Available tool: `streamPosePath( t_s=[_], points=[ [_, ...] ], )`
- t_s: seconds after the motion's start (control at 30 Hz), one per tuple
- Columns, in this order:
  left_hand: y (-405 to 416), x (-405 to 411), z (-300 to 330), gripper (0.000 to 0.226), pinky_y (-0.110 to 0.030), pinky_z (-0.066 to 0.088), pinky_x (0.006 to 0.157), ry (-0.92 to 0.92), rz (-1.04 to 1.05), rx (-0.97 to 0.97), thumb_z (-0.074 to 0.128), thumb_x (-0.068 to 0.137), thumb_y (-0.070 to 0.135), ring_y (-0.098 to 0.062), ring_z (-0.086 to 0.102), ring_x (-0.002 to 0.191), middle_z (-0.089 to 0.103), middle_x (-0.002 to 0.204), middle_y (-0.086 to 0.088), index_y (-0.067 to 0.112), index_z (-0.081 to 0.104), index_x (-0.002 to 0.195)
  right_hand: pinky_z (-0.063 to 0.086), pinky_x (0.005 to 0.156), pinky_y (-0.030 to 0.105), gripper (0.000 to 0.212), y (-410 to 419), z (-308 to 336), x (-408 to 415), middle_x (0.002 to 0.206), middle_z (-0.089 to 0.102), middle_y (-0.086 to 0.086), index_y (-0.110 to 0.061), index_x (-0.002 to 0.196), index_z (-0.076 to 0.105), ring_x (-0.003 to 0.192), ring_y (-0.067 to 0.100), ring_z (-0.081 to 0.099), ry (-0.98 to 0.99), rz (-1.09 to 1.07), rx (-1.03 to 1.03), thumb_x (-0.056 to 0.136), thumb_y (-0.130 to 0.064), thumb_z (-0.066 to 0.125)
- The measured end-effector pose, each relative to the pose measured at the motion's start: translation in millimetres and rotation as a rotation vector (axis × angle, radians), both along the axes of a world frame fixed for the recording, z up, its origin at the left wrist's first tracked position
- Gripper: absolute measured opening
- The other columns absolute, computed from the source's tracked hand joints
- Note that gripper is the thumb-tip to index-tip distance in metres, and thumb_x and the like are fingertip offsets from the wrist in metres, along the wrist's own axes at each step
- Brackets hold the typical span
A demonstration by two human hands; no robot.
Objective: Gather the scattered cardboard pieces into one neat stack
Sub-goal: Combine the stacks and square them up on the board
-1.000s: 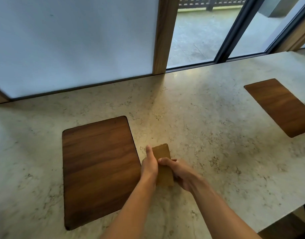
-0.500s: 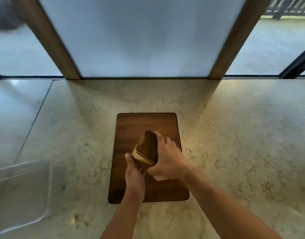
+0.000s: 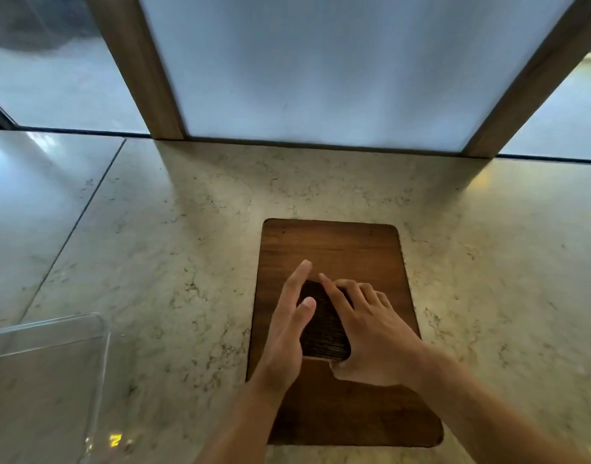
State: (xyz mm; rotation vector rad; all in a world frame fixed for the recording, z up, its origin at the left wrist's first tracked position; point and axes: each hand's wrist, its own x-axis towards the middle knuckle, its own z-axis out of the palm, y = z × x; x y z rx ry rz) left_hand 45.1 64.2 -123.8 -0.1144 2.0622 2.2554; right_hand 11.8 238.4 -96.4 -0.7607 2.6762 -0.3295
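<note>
A stack of cardboard pieces (image 3: 322, 329) lies flat on the dark wooden inlay (image 3: 334, 249) set into the marble counter. It looks dark in the shade of my hands. My left hand (image 3: 287, 333) presses flat against the stack's left side, fingers straight and pointing away from me. My right hand (image 3: 371, 333) cups the stack's right side, with its index finger laid across the top. The stack's right edge is hidden under my right hand.
A clear plastic tray (image 3: 46, 373) sits on the counter (image 3: 173, 262) at the near left. A frosted window panel with wooden frame posts (image 3: 136, 68) rises right behind the counter. A seam in the counter runs diagonally at the left.
Both hands carried the stack from the bare marble onto the wooden inlay and laid it flat from a tilted, lifted pose. My view swung left, bringing the clear tray into sight.
</note>
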Motion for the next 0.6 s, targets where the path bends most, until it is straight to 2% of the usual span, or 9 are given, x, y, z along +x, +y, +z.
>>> streamPosePath(
  t_s=[0.07,0.1,0.17,0.23,0.3,0.37,0.43,0.5,0.6],
  points=[
    [1.2,-9.8,-8.3,0.065,-0.032,0.050,0.107,0.015,-0.002,0.088,0.039,0.095,0.071,-0.012,0.048,0.143,0.048,0.159,0.012,0.037,0.054,0.149,0.028,0.120,0.041,0.137,0.9,-6.2,-11.2,0.153,0.026,-0.006,-0.033,0.159,-0.019,0.137,0.018,0.028,0.020,-0.029,-0.027,0.059,-0.071,0.067],
    [-0.5,-10.8,-10.0,0.064,-0.036,0.052,0.105,0.014,-0.007,0.136,0.038,0.097,0.067,-0.019,0.052,0.141,0.052,0.156,0.005,0.034,0.054,0.149,0.030,0.119,0.041,0.138,1.2,-5.1,-15.9,0.151,0.027,-0.008,-0.033,0.159,-0.018,0.135,0.017,0.029,0.022,-0.037,-0.026,0.058,-0.072,0.068],
    [-7.6,-7.6,-11.3,0.070,-0.035,0.055,0.101,0.057,-0.041,0.156,0.043,0.097,0.068,-0.023,0.054,0.140,0.052,0.156,-0.002,0.029,0.048,0.154,0.032,0.116,0.039,0.139,2.2,-2.3,-24.1,0.149,0.028,-0.010,-0.034,0.160,-0.013,0.132,0.015,0.030,0.039,-0.026,-0.032,0.055,-0.073,0.069],
    [-6.8,-5.8,-16.1,0.083,-0.025,0.054,0.098,0.106,-0.072,0.046,0.051,0.089,0.077,-0.014,0.051,0.141,0.044,0.161,0.007,0.027,0.045,0.155,0.034,0.111,0.037,0.135,3.8,-6.2,-26.9,0.146,0.030,-0.011,-0.034,0.160,-0.005,0.128,0.013,0.031,0.074,-0.017,-0.063,0.054,-0.074,0.069],
    [4.5,-8.9,-20.2,0.082,-0.020,0.055,0.091,0.138,-0.036,-0.110,0.058,0.082,0.079,-0.007,0.055,0.131,0.047,0.153,0.009,0.031,0.048,0.148,0.036,0.109,0.037,0.130,2.9,-12.3,-23.2,0.145,0.032,-0.010,-0.034,0.159,0.001,0.128,0.014,0.033,0.104,-0.017,-0.092,0.055,-0.073,0.069],
    [17.1,-12.5,-23.9,0.059,-0.019,0.057,0.086,0.165,0.127,-0.260,0.066,0.084,0.064,-0.006,0.061,0.118,0.058,0.135,0.008,0.037,0.054,0.136,0.036,0.113,0.038,0.127,2.6,-14.8,-19.6,0.149,0.031,-0.010,-0.032,0.160,0.004,0.133,0.015,0.032,0.126,0.002,-0.114,0.058,-0.072,0.070],
    [25.9,-13.4,-28.4,0.043,-0.017,0.057,0.082,0.183,0.261,-0.331,0.070,0.089,0.042,-0.002,0.063,0.110,0.063,0.123,0.010,0.036,0.058,0.129,0.031,0.118,0.037,0.129,13.7,-15.5,-15.4,0.159,0.021,-0.016,-0.035,0.161,0.002,0.145,0.009,0.021,0.067,-0.012,-0.191,0.061,-0.075,0.074],
    [26.6,-14.1,-32.4,0.038,-0.013,0.055,0.080,0.192,0.291,-0.353,0.070,0.090,0.036,0.000,0.063,0.109,0.065,0.122,0.011,0.035,0.061,0.126,0.033,0.118,0.035,0.130,30.6,-16.4,-6.0,0.164,0.010,-0.029,-0.043,0.161,0.000,0.151,-0.001,0.014,-0.117,-0.155,-0.470,0.063,-0.078,0.077],
    [26.0,-13.3,-32.1,0.032,-0.017,0.058,0.081,0.157,0.269,-0.314,0.070,0.090,0.035,-0.004,0.066,0.109,0.067,0.121,0.009,0.038,0.063,0.121,0.038,0.116,0.037,0.107,31.6,-21.6,25.4,0.160,0.027,-0.036,-0.054,0.158,0.014,0.149,-0.004,0.029,-0.312,-0.493,-1.109,0.071,-0.085,0.065]
  ],
)
